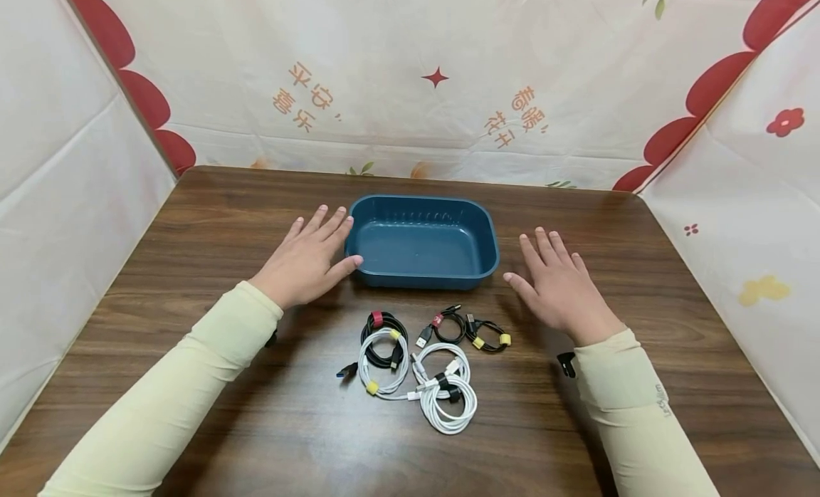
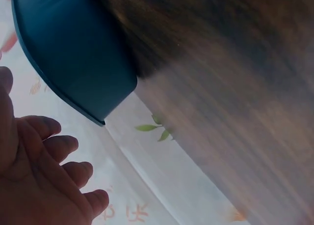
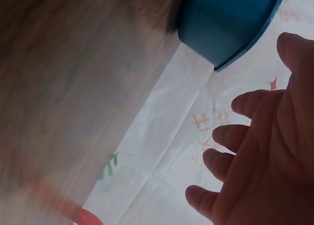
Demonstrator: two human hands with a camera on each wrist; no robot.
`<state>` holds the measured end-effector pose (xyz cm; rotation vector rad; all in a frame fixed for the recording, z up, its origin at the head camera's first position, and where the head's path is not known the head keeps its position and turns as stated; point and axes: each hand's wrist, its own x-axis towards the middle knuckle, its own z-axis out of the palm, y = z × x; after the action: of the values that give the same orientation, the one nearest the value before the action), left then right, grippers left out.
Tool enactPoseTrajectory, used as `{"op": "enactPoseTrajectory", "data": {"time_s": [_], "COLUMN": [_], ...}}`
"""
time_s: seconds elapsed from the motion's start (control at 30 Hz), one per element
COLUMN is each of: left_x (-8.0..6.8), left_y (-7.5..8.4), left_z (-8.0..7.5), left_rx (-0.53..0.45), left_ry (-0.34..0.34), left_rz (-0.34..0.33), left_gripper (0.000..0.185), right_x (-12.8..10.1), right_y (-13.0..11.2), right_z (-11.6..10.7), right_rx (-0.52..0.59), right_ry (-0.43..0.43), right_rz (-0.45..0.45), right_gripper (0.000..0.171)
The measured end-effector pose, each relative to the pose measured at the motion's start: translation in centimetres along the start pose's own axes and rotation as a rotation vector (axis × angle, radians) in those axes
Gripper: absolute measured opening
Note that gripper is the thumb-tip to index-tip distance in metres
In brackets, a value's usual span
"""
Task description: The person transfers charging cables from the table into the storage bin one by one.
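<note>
The left hand (image 1: 310, 258) and right hand (image 1: 560, 287) spread their fingers, grasping nothing. Between their fingertips stands a blue basin (image 1: 419, 249); behind the fingers, toward the person, coiled cables (image 1: 442, 424), some overlapping, lie on the wooden table (image 1: 192, 269). Beyond the fingertips hangs a printed cloth (image 1: 397, 27).

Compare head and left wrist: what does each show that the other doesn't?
Only head: the black cables and white cables coiled on the table, the right hand, both pale sleeves, and the floor inside the blue bin.

Only left wrist: the palm side of the left hand; head shows its back.

Both: left hand, part or all of the bin, table surface, and the printed cloth behind.
</note>
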<state>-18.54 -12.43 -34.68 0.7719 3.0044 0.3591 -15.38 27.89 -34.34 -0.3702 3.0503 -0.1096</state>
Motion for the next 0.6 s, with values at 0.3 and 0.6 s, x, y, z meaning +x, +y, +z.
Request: {"op": "enactPoseTrajectory", "data": {"time_s": [0.3, 0.6], "left_x": [1.0, 1.4], "left_y": [-0.5, -1.1], "left_z": [-0.3, 0.1], "left_rx": [0.061, 0.058], "left_ry": [-0.070, -0.106], "left_rz": [0.015, 0.016], "left_gripper": [0.087, 0.089], "right_x": [-2.6, -5.8], "right_y": [-0.7, -2.8], "right_z": [0.8, 1.7], "right_rx": [-0.043, -0.055], "right_ry": [-0.025, -0.002], "right_rz": [-0.141, -0.324], "right_gripper": [0.077, 0.077]}}
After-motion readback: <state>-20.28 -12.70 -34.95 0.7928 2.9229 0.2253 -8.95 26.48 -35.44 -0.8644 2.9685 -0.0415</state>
